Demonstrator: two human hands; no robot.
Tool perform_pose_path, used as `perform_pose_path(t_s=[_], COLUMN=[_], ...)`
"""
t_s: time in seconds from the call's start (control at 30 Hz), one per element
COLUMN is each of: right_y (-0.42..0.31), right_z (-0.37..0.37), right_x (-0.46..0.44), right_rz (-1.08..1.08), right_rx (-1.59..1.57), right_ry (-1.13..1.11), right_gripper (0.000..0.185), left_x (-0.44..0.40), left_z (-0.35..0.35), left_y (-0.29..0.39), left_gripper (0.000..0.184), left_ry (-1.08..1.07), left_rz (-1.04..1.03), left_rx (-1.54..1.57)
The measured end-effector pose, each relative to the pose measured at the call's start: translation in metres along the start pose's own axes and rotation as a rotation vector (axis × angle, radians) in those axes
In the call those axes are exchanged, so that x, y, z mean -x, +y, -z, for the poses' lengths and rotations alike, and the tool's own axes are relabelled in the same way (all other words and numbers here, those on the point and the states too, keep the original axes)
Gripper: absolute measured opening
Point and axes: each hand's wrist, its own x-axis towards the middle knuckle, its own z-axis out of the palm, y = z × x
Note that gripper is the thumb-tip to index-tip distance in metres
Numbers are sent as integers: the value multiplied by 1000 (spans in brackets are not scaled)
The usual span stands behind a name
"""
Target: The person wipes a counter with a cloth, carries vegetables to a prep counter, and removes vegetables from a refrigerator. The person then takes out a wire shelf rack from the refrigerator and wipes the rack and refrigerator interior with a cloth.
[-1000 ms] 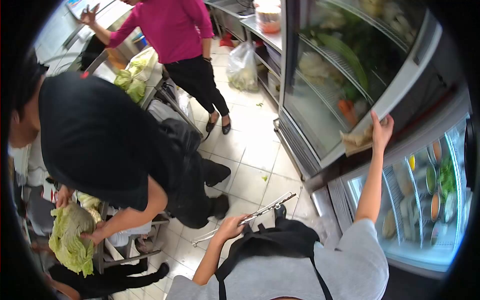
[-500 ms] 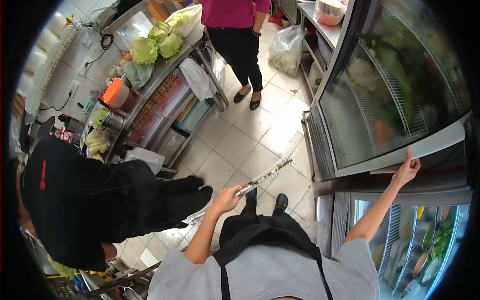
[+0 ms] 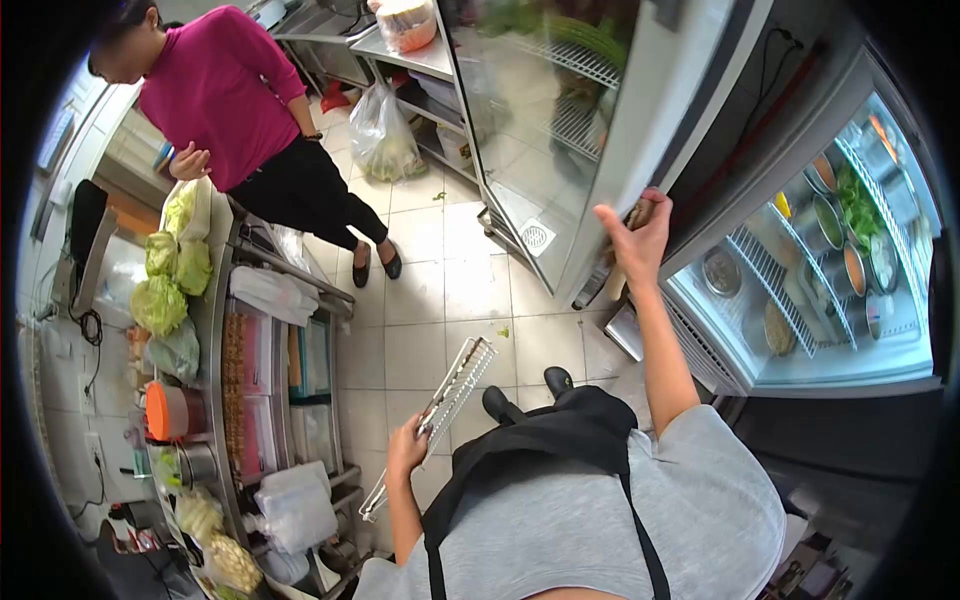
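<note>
My left hand (image 3: 405, 447) is closed around the edge of a white wire rack (image 3: 460, 388), which hangs at a slant over the floor beside my legs. Fingers of my right hand (image 3: 642, 240) curl round the edge of a glass fridge door (image 3: 560, 190), thumb pointing up along the frame. The door stands swung out, and green vegetables show through or in its glass. To the right of my right arm is a lit refrigerator (image 3: 745, 368) with wire shelves, metal bowls and leafy greens.
A person in a magenta top (image 3: 215, 95) stands ahead at the left. Along the left runs a steel counter (image 3: 222, 290) with lettuces (image 3: 160, 300), an orange-lidded container (image 3: 172, 410) and bags. A plastic bag of greens (image 3: 385, 140) sits on the tiled floor (image 3: 420, 300).
The glass door has swung further out with my right hand on its edge. My view has turned right, and the rack now tilts more steeply. The person in black has left the view's left side.
</note>
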Motion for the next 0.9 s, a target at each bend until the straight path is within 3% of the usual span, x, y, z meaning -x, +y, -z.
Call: perform_pose_path(t_s=[0.2, 0.47, 0.9], right_y=[-32, -66, -85], right_z=[-44, -101, -163], right_x=[35, 77, 105], right_rz=[103, 299, 278], right_rx=[80, -77, -232], right_ry=[-197, -267, -477], right_gripper=[65, 62, 57], left_x=[1, -8, 7], left_z=[9, 7, -7], left_y=[-24, -35, -42], left_gripper=[32, 28, 29], left_ry=[-34, -80, 23], left_rz=[-81, -89, 64], left_rx=[35, -13, 172])
